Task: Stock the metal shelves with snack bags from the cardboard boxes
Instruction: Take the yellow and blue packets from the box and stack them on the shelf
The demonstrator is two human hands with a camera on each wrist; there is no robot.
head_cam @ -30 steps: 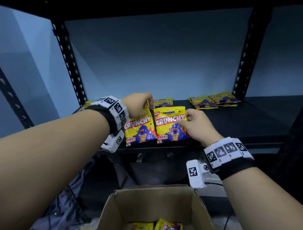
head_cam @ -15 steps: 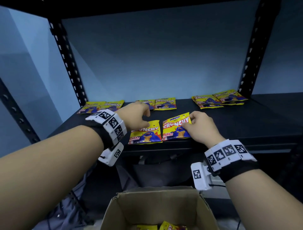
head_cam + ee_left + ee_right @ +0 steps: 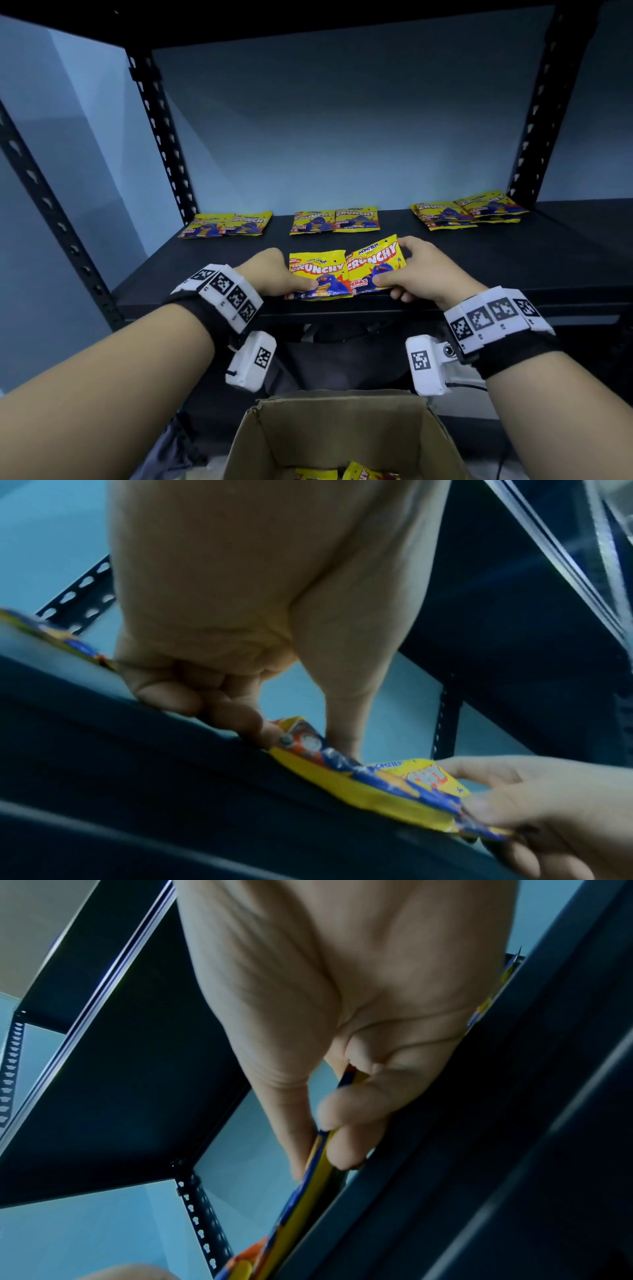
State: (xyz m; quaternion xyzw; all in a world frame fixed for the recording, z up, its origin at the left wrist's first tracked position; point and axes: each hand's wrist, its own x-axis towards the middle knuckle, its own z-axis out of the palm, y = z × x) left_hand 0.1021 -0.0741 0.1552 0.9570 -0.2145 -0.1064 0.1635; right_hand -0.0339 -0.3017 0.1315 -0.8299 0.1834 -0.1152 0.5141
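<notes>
Head view: two yellow snack bags side by side at the front edge of the black metal shelf (image 3: 479, 267), one in each hand.
Left hand (image 3: 270, 274): thumb on top of the left bag (image 3: 318, 274), fingers curled at its edge, pinching it just over the shelf lip.
Right hand (image 3: 421, 270): thumb above and fingers beneath the right bag (image 3: 375, 263), a pinch the right wrist view confirms.
Already stocked: more bags (image 3: 335, 221) lie flat in three groups along the back of the shelf.
Cardboard box (image 3: 342, 428): open on the floor below, a few bags showing inside.
Slip risk: both bags sit right at the lip, so letting go now could tip them off the edge.
Overlap risk: the two bags touch along their inner edges; sliding one back may drag or skew the other.
Row risk: pushing too far could shove into the middle pair behind.
</notes>
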